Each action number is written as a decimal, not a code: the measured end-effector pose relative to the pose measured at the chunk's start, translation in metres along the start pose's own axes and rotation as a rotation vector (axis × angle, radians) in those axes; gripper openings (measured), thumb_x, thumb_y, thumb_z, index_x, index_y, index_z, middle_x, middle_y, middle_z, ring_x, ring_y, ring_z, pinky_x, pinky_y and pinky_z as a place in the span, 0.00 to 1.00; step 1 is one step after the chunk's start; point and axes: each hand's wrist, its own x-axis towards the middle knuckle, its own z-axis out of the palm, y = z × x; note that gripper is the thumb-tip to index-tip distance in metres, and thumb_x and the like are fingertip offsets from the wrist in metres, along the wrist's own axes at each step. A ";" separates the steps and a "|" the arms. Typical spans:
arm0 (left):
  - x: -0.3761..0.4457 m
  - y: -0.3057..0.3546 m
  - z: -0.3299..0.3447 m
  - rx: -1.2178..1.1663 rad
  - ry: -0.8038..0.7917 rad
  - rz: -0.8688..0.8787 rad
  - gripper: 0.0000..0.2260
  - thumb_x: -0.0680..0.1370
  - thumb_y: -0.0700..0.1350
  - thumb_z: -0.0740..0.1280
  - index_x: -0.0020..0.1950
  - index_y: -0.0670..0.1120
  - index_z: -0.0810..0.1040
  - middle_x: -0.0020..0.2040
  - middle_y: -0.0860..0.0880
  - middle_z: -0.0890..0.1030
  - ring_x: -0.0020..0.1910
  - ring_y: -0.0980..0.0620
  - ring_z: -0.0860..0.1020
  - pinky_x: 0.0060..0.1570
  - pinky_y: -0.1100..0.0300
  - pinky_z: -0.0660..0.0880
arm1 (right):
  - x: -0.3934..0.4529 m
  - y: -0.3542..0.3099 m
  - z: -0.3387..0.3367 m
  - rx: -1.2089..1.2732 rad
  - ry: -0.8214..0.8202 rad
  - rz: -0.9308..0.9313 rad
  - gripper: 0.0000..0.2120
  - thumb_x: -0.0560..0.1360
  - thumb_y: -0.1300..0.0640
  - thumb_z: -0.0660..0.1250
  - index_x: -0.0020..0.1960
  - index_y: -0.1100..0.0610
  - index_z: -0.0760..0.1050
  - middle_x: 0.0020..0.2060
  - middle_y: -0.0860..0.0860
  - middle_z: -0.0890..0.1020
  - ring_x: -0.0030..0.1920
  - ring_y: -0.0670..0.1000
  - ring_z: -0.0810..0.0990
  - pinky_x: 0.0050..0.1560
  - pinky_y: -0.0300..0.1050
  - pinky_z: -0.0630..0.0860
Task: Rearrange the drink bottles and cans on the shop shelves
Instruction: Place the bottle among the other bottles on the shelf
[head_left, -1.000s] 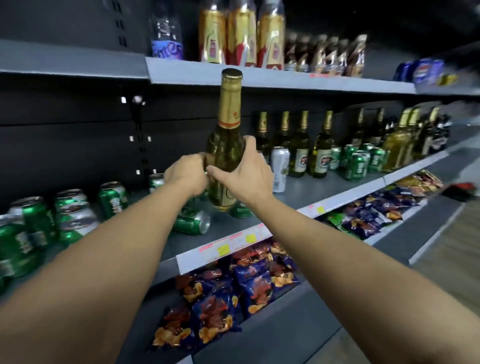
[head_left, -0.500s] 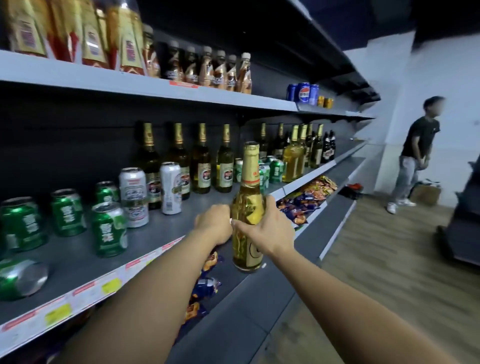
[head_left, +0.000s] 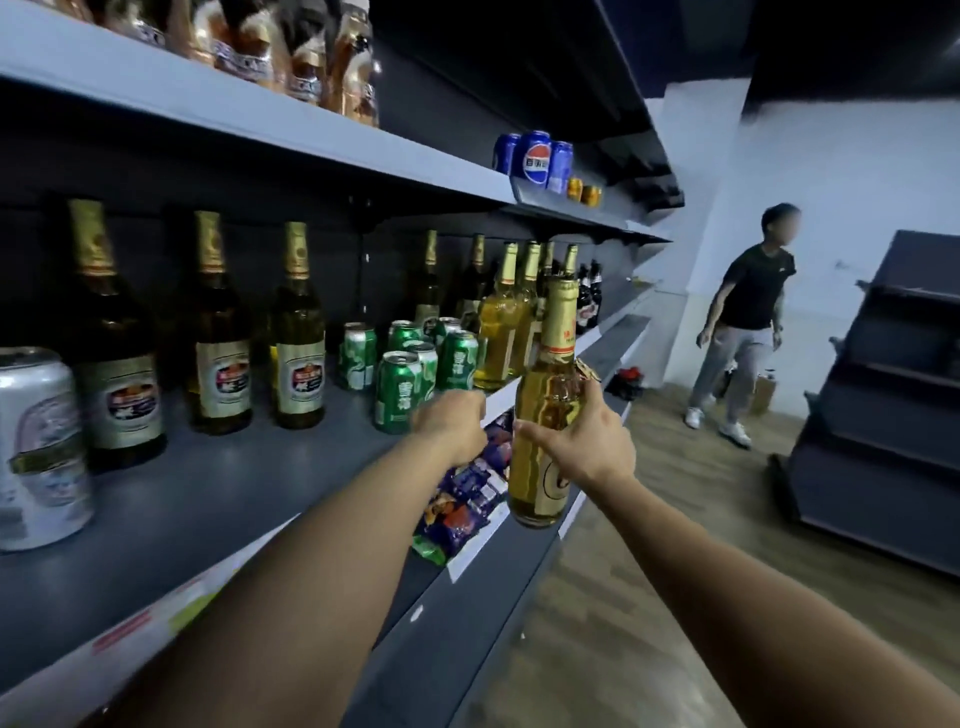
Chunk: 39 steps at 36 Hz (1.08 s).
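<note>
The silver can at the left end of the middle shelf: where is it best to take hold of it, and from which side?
Grip the silver can round its straight middle wall, from the open shelf front; it stands upright, and a dark bottle stands close behind it.

A bottle (head_left: 545, 415) is held in front of the shelf (head_left: 218, 499), right of the cans (head_left: 415, 364), with more bottles (head_left: 218, 332) standing behind.

A single head-worn wide-angle camera looks forward and slightly down along the shelves (head_left: 311, 483), which run close along the left edge and recede rightward. Both forearms enter from the bottom. The aisle floor (head_left: 675, 519) fills the right side.
</note>
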 end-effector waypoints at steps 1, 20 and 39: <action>0.014 0.005 0.006 0.000 -0.006 0.003 0.14 0.77 0.37 0.61 0.60 0.49 0.74 0.59 0.48 0.77 0.57 0.46 0.75 0.51 0.53 0.72 | 0.015 0.008 0.001 0.012 0.011 0.008 0.37 0.65 0.35 0.73 0.63 0.53 0.64 0.58 0.54 0.79 0.56 0.58 0.78 0.50 0.51 0.76; 0.268 0.140 0.168 -0.547 -0.182 -0.037 0.51 0.62 0.57 0.79 0.75 0.56 0.50 0.66 0.49 0.73 0.66 0.47 0.71 0.64 0.50 0.70 | 0.294 0.184 0.026 0.103 0.025 -0.018 0.33 0.64 0.36 0.74 0.58 0.55 0.67 0.53 0.54 0.80 0.54 0.58 0.78 0.48 0.50 0.74; 0.487 0.169 0.204 -0.507 0.515 -0.513 0.18 0.73 0.57 0.67 0.60 0.57 0.69 0.50 0.52 0.79 0.50 0.47 0.78 0.42 0.58 0.72 | 0.532 0.210 0.114 0.409 -0.179 -0.346 0.37 0.64 0.40 0.76 0.65 0.53 0.63 0.53 0.50 0.80 0.54 0.54 0.79 0.52 0.49 0.76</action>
